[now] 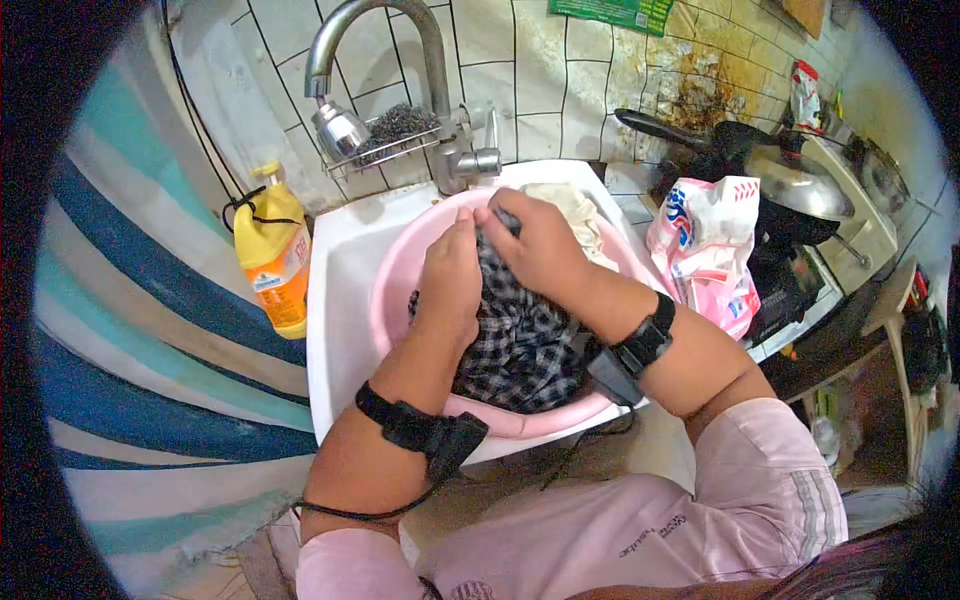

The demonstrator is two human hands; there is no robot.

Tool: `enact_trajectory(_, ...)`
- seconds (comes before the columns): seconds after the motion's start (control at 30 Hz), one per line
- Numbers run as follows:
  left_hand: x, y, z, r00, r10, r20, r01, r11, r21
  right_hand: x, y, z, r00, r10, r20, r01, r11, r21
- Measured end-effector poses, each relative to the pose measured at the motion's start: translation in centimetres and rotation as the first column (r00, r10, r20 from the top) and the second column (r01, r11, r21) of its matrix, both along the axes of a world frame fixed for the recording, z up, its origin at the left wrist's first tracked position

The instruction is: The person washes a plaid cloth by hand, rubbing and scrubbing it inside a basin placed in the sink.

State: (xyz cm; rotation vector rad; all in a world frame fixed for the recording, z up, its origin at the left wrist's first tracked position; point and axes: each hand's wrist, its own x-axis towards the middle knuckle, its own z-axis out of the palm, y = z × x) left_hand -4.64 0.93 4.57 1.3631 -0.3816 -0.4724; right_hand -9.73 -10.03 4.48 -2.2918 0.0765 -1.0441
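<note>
A black and white checked cloth garment lies bunched in a pink basin, which sits in a white sink. Both hands are close together over the basin's far side, with part of the garment pinched up between them. My left hand is closed against the cloth, its fingertips pressed near the other hand. My right hand has its fingers wrapped round the raised fold. A cream cloth lies at the basin's back right, behind my right hand.
A curved metal faucet rises behind the sink, beside a wire rack holding a scouring pad. On the left stands a yellow bottle. To the right are a white and pink detergent bag and a lidded pan on a stove.
</note>
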Motion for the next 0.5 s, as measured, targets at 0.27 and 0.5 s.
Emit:
enact_trajectory(0.27,0.6,0.1,-0.5,0.998,-0.037,-0.043,0.036,0.999,-0.041,-1.2,1.4,0.3,0.977,0.165,0.136,-0.128,0.961,-0.243)
enact_trajectory(0.5,-0.2,0.0,0.4,0.999,0.008,0.038,-0.012,0.995,0.104,-0.2,0.0,0.1,0.995,-0.078,-0.068,0.07,0.991,-0.115)
